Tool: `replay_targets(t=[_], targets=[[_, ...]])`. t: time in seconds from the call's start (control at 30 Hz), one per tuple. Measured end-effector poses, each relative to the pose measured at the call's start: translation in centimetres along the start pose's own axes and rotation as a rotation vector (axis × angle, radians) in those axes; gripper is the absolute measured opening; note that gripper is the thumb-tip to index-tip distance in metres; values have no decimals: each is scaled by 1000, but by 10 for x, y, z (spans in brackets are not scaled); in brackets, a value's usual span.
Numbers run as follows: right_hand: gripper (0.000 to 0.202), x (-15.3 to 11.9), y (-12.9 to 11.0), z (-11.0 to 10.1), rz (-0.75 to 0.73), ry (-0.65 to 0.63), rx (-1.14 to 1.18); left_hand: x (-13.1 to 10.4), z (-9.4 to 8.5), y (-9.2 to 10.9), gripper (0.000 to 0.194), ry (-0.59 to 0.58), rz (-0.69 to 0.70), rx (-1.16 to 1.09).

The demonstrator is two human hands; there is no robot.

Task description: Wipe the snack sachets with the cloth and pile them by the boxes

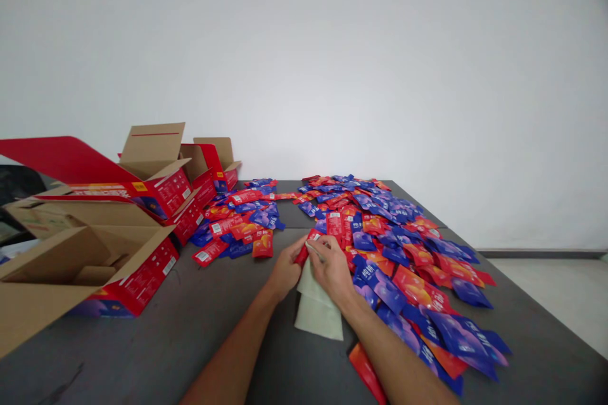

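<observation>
Near the middle of the dark table, my left hand (286, 270) is closed on the left side of a red packet (301, 257). My right hand (331, 267) is pinched against the packet's right side, with a bit of pale cloth at its fingertips. Below the hands hangs or lies a pale green cloth (319, 317), its lower part spread on the table between my forearms. The fingers cover most of the packet. Right beside my right hand begins a large heap of red and blue packets (380, 278).
A smaller heap of red and blue packets (242, 218) lies left of centre. Open red cardboard boxes with brown insides stand along the left, the nearest box (147, 278) with its flaps spread. A white wall (304, 63) rises behind the table (209, 329).
</observation>
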State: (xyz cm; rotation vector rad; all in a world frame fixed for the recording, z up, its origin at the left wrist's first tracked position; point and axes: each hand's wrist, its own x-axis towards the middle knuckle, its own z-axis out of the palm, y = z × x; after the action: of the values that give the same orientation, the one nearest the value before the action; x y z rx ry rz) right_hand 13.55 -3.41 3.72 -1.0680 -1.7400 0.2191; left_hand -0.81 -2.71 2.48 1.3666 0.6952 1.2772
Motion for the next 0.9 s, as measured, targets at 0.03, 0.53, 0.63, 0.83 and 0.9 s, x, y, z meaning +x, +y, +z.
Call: replay_targets(t=[0.03, 0.53, 0.63, 0.83, 0.9], targets=[[23, 1, 0, -1, 8, 17, -4, 0, 0, 1, 76, -9, 11, 9], [24, 6, -1, -9, 59, 115, 42, -2, 7, 7, 78, 60, -66, -193], [23, 8, 2, -11, 83, 131, 39, -2, 8, 10, 79, 82, -79, -226], [22, -2, 6, 4, 25, -38, 80, 1, 1, 6, 79, 218, -101, -244], [21, -5, 6, 7, 22, -100, 95, 3, 0, 6, 73, 245, -104, -272]])
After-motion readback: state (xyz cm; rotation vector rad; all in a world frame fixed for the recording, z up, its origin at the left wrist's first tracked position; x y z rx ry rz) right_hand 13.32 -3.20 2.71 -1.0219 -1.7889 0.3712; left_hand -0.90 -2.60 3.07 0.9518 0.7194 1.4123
